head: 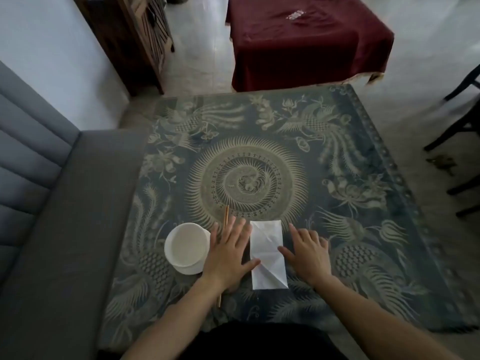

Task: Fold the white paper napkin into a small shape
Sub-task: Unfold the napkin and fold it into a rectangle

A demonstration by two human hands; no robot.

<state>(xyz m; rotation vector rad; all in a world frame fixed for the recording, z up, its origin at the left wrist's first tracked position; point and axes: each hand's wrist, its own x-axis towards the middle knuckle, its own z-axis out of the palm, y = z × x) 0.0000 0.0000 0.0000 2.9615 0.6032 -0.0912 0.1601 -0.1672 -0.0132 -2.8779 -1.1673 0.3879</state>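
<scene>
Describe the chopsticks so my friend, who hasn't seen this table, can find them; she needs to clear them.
On the patterned tablecloth, look near the front edge, left of the white paper napkin. Between it and the white bowl lie the chopsticks, running away from the person and partly under the left hand. They are the only thin, brown, stick-like thing there.

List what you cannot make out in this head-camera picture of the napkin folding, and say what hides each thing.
- Chopsticks: middle hidden under the left hand, head view.
- White paper napkin: layer count unreadable; it lies flat, and both thumbs overlap its edges.
- White bowl: near rim covers whatever it rests on.
- Right hand: hides the tablecloth beneath.
- Red cloth: small pale item, too blurred.
</scene>
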